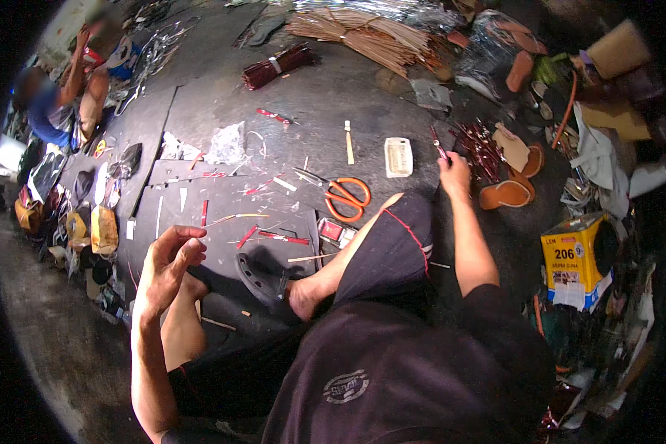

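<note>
My right hand (456, 177) is closed around one end of a dark red strap (437, 141), whose free end points away from me. Beside it lies a pile of similar dark red straps (475, 154). My left hand (169, 263) is raised at the left, its fingers loosely bent and thumb apart, with nothing visible in them. Just beyond its fingertips is a short red strip (204, 213); a thin pale strand (233, 218) runs close by. Orange-handled scissors (345, 198) rest on the dark board (222, 200), near a small white tray (399, 157).
Tan sandals (507, 194) and a yellow box (576, 255) stand at my right. Farther off are a tied dark red bundle (277, 66) and long tan strips (362, 37). A clog (263, 277) is by my foot. Another person (48, 118) sits at the far left.
</note>
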`<act>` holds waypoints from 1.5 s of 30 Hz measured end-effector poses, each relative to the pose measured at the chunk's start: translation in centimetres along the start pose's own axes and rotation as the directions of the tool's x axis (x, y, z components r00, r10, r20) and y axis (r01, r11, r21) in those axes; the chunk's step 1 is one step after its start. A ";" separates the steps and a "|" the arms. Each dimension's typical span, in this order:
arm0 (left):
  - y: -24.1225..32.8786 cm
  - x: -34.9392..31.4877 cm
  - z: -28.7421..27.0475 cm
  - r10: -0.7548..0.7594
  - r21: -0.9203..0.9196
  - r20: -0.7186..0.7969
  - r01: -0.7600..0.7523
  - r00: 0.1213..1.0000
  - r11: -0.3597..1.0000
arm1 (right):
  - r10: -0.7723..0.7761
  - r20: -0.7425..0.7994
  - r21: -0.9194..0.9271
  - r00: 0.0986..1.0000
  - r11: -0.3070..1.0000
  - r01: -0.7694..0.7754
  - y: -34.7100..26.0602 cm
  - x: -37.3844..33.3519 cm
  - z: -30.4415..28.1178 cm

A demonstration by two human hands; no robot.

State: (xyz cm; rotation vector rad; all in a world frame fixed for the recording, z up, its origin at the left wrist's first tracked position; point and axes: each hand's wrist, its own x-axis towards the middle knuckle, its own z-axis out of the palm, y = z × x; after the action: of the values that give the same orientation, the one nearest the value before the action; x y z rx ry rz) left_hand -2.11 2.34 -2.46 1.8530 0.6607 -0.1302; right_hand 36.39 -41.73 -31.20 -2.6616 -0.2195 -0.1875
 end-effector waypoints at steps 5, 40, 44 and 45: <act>1.0 -0.4 0.8 0.051 0.206 0.038 -0.058 0.998 0.977 | 0.006 -0.045 -0.182 0.999 0.983 -0.014 -0.5 0.4 1.3; -0.2 -1.9 -1.2 0.064 0.297 0.197 -0.122 0.978 0.947 | -0.662 0.055 0.247 0.748 0.734 0.632 -30.7 2.7 17.7; -1.5 -1.2 -2.4 0.067 0.330 0.167 -0.120 0.984 0.936 | -0.565 0.090 0.089 0.820 0.825 0.558 -34.5 2.8 21.4; -1.7 -1.0 -2.7 0.062 0.324 0.165 -0.114 0.984 0.939 | -0.567 0.132 0.023 0.813 0.822 0.569 -34.6 3.0 22.0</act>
State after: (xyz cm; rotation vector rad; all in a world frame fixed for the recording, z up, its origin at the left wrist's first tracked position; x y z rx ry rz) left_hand -4.43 4.76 -2.48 2.1680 0.4678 -0.3391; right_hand 35.05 -0.87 -35.12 -2.5475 -1.0687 -0.1963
